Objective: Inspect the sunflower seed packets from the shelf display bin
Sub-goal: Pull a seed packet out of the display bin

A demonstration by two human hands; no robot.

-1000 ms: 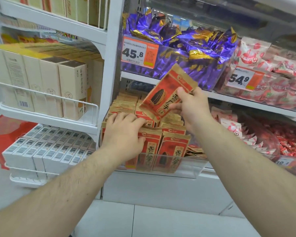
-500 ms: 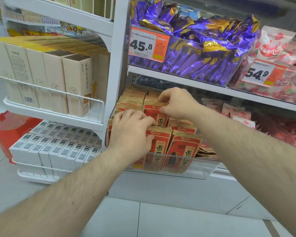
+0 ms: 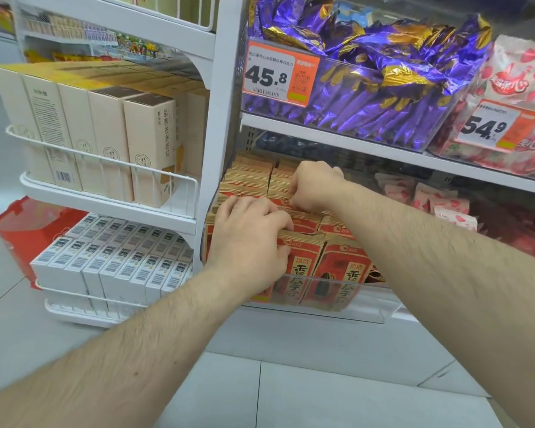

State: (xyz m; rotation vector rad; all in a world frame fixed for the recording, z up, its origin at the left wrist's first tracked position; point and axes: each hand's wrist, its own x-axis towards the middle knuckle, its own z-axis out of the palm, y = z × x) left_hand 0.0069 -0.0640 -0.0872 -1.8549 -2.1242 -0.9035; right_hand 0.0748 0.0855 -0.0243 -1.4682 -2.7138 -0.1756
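Red and tan sunflower seed packets [image 3: 340, 267] stand in rows in a clear display bin [image 3: 377, 307] on the low shelf. My left hand [image 3: 247, 242] lies over the front left packets, fingers curled over their top edges. My right hand [image 3: 314, 186] is farther back in the bin, its fingers curled and pinching the top of a packet in the middle rows. The fingertips of both hands are partly hidden among the packets.
Above the bin a shelf holds purple candy bags [image 3: 383, 72] behind a 45.8 price tag [image 3: 280, 74] and pink strawberry bags [image 3: 519, 88]. More pink sweets [image 3: 439, 202] lie to the right. A white wire rack [image 3: 105, 168] with beige and white boxes stands to the left.
One second ago my right hand held a packet up above the bin. It has since gone down into the rows with it and moved slightly back. My left hand has stayed on the front packets.
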